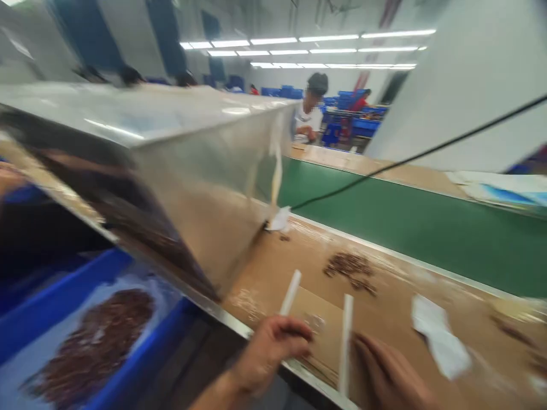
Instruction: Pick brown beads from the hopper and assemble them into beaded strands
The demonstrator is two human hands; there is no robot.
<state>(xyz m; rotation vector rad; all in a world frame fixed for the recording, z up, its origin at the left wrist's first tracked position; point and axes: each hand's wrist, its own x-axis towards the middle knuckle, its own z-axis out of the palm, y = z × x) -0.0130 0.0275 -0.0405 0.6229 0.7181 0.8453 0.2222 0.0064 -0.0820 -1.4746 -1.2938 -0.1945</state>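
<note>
My left hand (276,347) is over the front part of a brown board, its fingers curled and thumb drawn close to the forefinger. Whatever may be between the fingertips is too small and blurred to make out. Just past them lies a small clear piece (316,322), perhaps plastic. One white strip (291,291) stands out beyond this hand; a second white strip (346,341) runs beside my right hand (391,370). The fingers of my right hand are stretched out and low over the tabletop; their tips are partly hidden.
Small brown pieces (350,269) lie heaped on the table (384,319), with crumpled white paper (442,336) to the right. A clear-sided cover (200,193) rises at left above a blue bin (106,364). Behind runs a green belt (384,210); a black cable (367,176) crosses it. A person (310,117) sits beyond.
</note>
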